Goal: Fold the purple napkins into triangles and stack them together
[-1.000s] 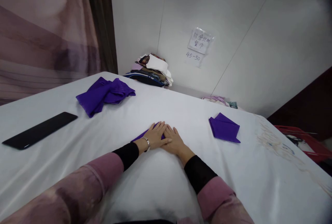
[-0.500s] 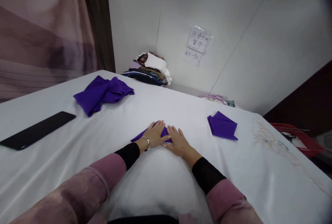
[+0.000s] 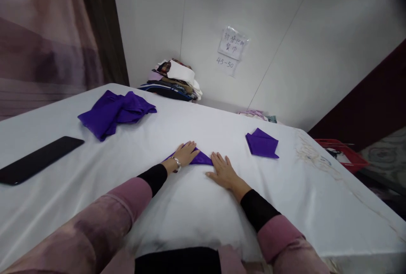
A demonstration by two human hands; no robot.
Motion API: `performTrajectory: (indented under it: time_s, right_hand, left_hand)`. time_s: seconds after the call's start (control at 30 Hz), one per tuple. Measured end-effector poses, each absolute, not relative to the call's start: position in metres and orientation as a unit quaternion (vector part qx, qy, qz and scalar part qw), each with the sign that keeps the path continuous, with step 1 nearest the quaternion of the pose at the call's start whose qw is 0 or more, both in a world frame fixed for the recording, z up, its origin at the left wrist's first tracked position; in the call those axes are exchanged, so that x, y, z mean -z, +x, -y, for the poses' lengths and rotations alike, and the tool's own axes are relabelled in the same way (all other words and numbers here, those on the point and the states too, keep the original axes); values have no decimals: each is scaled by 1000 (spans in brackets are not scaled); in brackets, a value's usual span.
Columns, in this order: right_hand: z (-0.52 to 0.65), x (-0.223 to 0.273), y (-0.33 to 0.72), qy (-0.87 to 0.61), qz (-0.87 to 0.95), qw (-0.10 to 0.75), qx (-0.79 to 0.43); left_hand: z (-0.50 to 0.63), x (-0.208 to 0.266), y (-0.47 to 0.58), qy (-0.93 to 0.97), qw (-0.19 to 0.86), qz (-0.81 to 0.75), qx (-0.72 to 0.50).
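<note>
A purple cloth napkin [image 3: 202, 158], folded to a flat triangle, lies on the white-covered table [image 3: 203, 121] in front of me. My left hand [image 3: 185, 155], with a silver bracelet at the wrist, rests flat across its left part and hides some of it. At the napkin's right tip lies my right hand [image 3: 223, 171], fingers stretched out and palm down. A second purple napkin [image 3: 262, 143], folded with points, sits to the right. Loose purple cloths [image 3: 116, 113] are heaped at the back left.
A long black flat object [image 3: 39, 160] lies at the left. Piled clothes [image 3: 173, 81] and more cloth [image 3: 253, 114] are along the wall behind the table. Paper signs [image 3: 233, 43] hang on that wall. Beyond the right edge is a red basket [image 3: 349, 162].
My hands have moved apart. The right one has slid outward to the napkin's right tip, uncovering more purple cloth between them. The whole view has shifted slightly.
</note>
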State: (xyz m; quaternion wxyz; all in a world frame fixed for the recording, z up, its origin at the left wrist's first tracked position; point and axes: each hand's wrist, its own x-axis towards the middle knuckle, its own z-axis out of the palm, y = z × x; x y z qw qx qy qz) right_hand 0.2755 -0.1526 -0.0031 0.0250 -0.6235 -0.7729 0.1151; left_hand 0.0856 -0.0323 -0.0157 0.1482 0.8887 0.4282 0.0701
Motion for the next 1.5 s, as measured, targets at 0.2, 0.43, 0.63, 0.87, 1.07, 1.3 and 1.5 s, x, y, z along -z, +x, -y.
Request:
performTrajectory:
  time_s: [0.2, 0.43, 0.63, 0.87, 1.07, 1.3, 1.5]
  right_hand:
    - [168, 7, 294, -668, 717, 94, -178]
    - [174, 8, 303, -692, 581, 342, -259]
    - [155, 10, 287, -653, 575, 397, -293]
    - [139, 8, 283, -657, 581, 368, -308]
    - [125, 4, 283, -645, 597, 344, -331]
    - [73, 7, 263, -575, 608, 345, -424]
    - [39, -2, 251, -482, 596, 339, -545]
  left_hand:
    - [32, 13, 85, 882, 149, -443, -64]
    - [28, -3, 88, 868, 157, -468, -46]
    - [14, -21, 92, 828, 166, -535, -17]
    - [-8, -24, 90, 791, 210, -575, 14]
    - [-5, -19, 87, 790, 230, -569, -12]
    - [16, -22, 83, 813, 192, -541, -90]
    - [37, -25, 80, 841, 141, -506, -130]
